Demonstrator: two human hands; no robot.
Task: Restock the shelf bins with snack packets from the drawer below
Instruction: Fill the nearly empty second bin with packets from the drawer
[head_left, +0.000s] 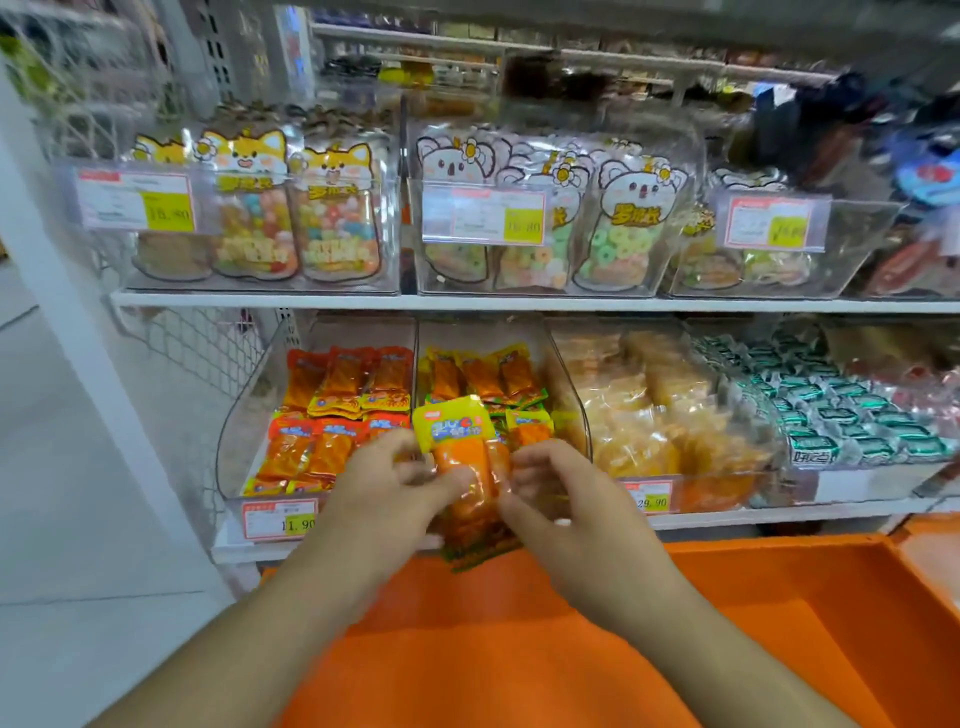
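Shop shelves (363, 300) fill the view ahead of us, with clear bins on two levels and an orange drawer (779, 597) open below our arms. Our left hand (384, 483) and right hand (550, 493) meet in front of the lower shelf, both gripping a bunch of snack packets (462, 467) with yellow tops and orange bodies, fingers curled round them from either side. Just beyond our fingertips sits the bin (566, 374) of matching yellow packets; to the left of our left fingers, another bin (244, 405) holds red and orange packets. Above our fingers, jars of sweets (337, 218) with animal faces stand behind price tags (137, 202).
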